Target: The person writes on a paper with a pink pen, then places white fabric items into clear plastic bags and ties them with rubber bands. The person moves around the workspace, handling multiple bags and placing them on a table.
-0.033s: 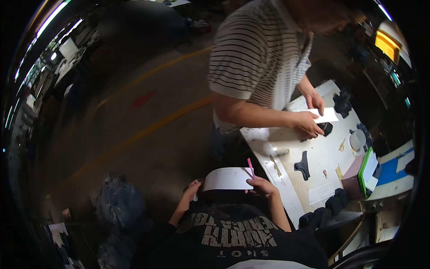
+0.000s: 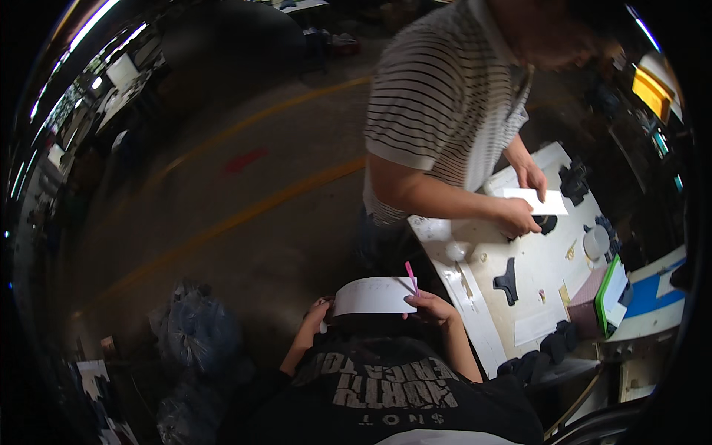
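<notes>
White paper slip: a curved white sheet with faint lines, held up close in front of the person's chest, low in the middle of the head view and left of the worktable.
Left hand: grips the left end of the slip; the fingers curl round its edge and close on it, though they lie in shadow.
Right hand: pinches the right end of the slip, thumb beneath and fingers on top, with a pink pen standing up between them.
Person's top: black with pale block lettering across it, filling the lower edge of the view.
Worktable: a worn white top at the right, scuffed and stained, its near edge running down towards the person's right arm.
On the table: a dark cut-out piece near the middle, a round pale disc further right, a brownish block beside a green-edged tablet, dark bundles at the near corner and black parts at the far end.
Co-worker: a person in a striped short-sleeved shirt stands at the far side of the table, bending over it, both hands on a white card.
Floor: dark bare concrete with curved yellow lines and a red mark.
Lower left: dark plastic bags heaped on the floor.
Room: dim, workshop-like, with bright strip lights along the upper left rim and cluttered shelves at the right.
</notes>
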The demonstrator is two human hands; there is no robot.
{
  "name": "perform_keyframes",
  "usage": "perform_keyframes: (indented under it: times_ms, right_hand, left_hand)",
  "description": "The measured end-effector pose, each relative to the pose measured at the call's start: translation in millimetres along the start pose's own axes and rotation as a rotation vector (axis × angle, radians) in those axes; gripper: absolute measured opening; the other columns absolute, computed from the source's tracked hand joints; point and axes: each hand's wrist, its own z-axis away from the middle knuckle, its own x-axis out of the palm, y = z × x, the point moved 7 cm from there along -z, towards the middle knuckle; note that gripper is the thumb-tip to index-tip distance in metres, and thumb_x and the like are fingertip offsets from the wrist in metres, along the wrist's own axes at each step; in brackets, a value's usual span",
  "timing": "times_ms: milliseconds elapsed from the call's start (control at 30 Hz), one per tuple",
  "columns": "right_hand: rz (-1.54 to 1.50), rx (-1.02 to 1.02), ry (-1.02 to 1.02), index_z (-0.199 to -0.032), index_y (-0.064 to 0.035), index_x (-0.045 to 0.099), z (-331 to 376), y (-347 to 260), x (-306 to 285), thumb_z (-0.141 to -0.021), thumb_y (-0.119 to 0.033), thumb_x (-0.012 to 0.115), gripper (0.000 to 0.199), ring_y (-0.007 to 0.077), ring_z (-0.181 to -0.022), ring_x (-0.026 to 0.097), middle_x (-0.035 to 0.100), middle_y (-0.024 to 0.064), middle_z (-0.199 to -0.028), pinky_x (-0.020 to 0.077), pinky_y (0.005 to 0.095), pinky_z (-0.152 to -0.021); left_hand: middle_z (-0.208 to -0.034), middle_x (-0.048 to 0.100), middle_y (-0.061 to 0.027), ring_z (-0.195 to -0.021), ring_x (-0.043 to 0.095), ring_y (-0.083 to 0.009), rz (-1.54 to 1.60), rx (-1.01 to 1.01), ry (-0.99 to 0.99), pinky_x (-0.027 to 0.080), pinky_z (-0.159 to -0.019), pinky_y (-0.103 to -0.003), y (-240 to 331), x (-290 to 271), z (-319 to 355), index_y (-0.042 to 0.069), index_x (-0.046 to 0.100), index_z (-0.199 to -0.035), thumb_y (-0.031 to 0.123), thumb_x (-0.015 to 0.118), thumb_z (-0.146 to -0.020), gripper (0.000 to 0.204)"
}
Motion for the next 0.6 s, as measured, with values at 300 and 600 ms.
perform_keyframes:
  times_ms: [300,600]
  right_hand:
    - [0.697,0.124,-0.296,-0.136,-0.0095,0.059,-245,-61,206,-0.108,-0.025,0.058,0.032,0.0013,-0.05,0.044,0.075,0.0,-0.092,0.0329,0.0191,-0.045]
    - [0.382,-0.22,-0.211,-0.129,-0.0048,0.063,-379,-183,400,-0.108,-0.023,0.059,0.029,0.0052,-0.066,0.059,0.065,0.0003,-0.085,0.0352,0.02,-0.048]
  left_hand:
    - [-0.114,0.068,-0.006,-0.092,0.064,-0.018,0.446,0.26,0.591,0.054,-0.076,-0.034,14,-306,35,0.005,0.064,-0.125,0.02,0.072,-0.096,0.034]
    - [-0.096,0.067,-0.0029,-0.072,0.057,-0.0164,1.169,0.665,0.261,0.049,-0.07,-0.036,247,-438,104,0.01,0.063,-0.119,0.038,0.058,-0.106,0.031]
